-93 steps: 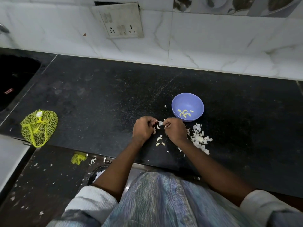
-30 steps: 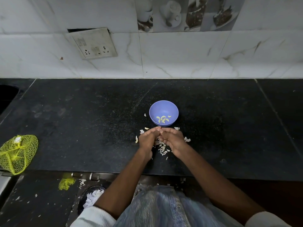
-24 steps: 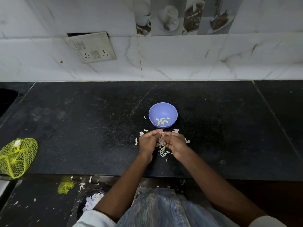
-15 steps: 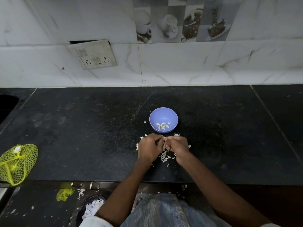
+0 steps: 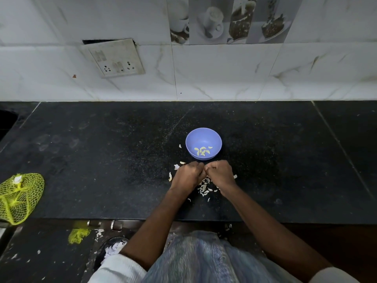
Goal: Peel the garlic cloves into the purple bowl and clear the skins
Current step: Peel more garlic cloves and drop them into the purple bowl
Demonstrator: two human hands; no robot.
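Just in front of the small round purple plastic bowl [image 5: 203, 143], on the black speckled stone counter [image 5: 102, 160], the person's left hand [image 5: 187, 176] and right hand [image 5: 220, 174] are curled knuckle to knuckle, fingertips meeting at the centre. What they pinch is hidden behind the fingers; judged from the task, it is a garlic clove being stripped, though the clove itself cannot be seen. Risks noted: the bowl sits very close to the working fingers, so loose skin could flick or drift into it and mix with the peeled cloves; a slippery clove could also pop from the pinch and skid off across the dark counter. The pile of pale papery garlic skins [image 5: 204, 186] lies under and between the wrists, with stray flakes [image 5: 170, 176] to the left, so a forearm sweep could push them over the counter's front edge onto the floor, where white scraps already lie. Containers: the purple bowl holds a small cluster of pale yellow peeled garlic cloves [image 5: 202, 151] at its bottom, far from full. A yellow mesh net bag [image 5: 19, 198] rests well apart at the counter's left end, with something white showing near its knot; its contents otherwise cannot be made out.
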